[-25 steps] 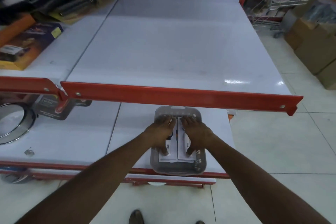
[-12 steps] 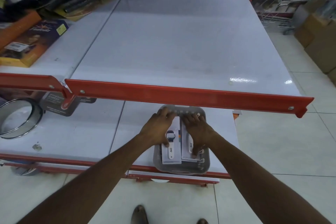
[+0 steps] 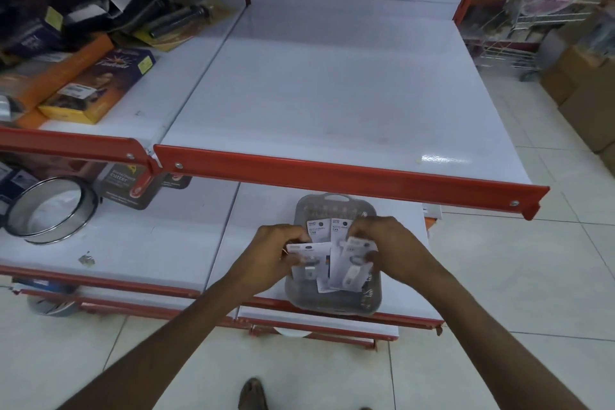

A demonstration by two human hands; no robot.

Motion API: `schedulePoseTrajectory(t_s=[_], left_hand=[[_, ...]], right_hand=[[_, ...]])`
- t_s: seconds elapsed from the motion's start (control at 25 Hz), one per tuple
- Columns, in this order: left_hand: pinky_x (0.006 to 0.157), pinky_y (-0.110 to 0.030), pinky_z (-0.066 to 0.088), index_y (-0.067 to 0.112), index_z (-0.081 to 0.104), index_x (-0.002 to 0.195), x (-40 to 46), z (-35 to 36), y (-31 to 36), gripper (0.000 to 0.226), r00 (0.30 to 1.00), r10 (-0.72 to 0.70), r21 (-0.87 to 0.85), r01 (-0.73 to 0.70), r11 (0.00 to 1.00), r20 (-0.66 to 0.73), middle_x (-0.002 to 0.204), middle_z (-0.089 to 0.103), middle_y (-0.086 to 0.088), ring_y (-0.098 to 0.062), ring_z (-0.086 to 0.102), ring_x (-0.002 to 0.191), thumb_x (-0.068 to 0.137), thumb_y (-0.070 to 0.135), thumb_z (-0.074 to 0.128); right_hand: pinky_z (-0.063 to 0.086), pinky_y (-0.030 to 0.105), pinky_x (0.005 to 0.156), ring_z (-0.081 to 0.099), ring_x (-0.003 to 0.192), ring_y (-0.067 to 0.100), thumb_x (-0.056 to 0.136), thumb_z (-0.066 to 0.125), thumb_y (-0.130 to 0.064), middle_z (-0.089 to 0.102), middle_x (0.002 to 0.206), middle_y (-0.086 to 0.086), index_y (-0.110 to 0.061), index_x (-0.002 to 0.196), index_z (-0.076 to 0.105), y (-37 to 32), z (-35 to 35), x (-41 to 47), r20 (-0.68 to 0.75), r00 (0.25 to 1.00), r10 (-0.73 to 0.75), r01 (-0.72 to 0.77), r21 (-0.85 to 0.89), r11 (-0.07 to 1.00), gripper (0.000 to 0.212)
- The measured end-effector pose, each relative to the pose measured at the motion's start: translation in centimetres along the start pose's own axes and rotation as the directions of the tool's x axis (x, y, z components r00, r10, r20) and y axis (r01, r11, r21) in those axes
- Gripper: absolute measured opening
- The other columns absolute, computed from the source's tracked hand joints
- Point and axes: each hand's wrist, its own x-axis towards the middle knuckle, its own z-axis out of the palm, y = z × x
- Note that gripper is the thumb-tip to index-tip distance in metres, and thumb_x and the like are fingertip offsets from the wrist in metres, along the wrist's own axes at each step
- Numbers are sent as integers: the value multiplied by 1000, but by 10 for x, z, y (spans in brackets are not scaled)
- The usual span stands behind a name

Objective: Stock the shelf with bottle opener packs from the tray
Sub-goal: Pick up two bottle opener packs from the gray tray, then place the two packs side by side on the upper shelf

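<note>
A grey plastic tray (image 3: 332, 301) sits on the lower white shelf, near its front edge. It holds white bottle opener packs (image 3: 327, 226) lying flat. My left hand (image 3: 266, 255) grips one pack (image 3: 307, 258) by its left edge, lifted and tilted above the tray. My right hand (image 3: 387, 243) pinches another pack (image 3: 349, 271) by its top, also raised over the tray. The wide white upper shelf (image 3: 332, 93) with a red front rail (image 3: 332, 173) lies bare just above and behind the tray.
Boxes and dark tools crowd the upper shelf section at left (image 3: 83, 76). A round metal sieve (image 3: 50, 210) and a cutter pack (image 3: 129, 186) lie on the lower shelf at left. Cardboard boxes (image 3: 585, 93) and a wire rack (image 3: 539, 10) stand at right on the tiled floor.
Both hands lay flat on the packs in the tray; now each has closed on a pack and lifted it above the tray. The view has shifted slightly.
</note>
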Motion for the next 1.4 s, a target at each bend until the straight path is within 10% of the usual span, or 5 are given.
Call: schedulePoseTrajectory(t_s=[0.44,0.72,0.88,1.08,1.4], left_hand=[[63,-30,61,25,46,97,-25,-165,131,36,842,66,-477,-366,799,-536,79,81,1,-19,76,73,82,4,71],[62,-30,48,17,63,102,99,-192,111,23,822,-101,-537,-268,800,-560,84,78,-7,-25,65,71,85,6,75],[70,-22,45,6,70,104,141,-173,83,23,784,-174,-324,-36,945,-595,107,75,-17,-28,71,89,82,11,78],[85,-18,40,14,71,109,142,-167,60,37,922,112,179,-48,983,-370,118,71,-2,-22,64,114,81,38,78],[125,-35,11,52,38,144,125,-197,45,84,973,92,322,-158,933,212,163,23,17,-1,8,152,69,79,66]], right_hand=[[47,0,77,61,90,-13,89,64,-1,67,106,-18,-24,108,73,-111,-191,-62,-640,766,-58,316,296,901,31],[43,0,60,63,104,18,88,51,8,69,118,5,-18,112,71,-87,-237,68,-550,835,-14,227,320,920,40],[46,31,101,57,121,31,91,47,6,57,138,13,-8,129,59,-58,-217,121,-325,946,12,76,256,964,43],[27,16,105,43,136,25,99,51,-16,45,149,11,-9,140,47,-26,-176,120,-221,975,18,8,117,993,41],[31,30,110,40,137,14,76,67,-66,46,149,-10,-31,144,41,-28,-170,70,-23,1000,-20,21,13,1000,81]])
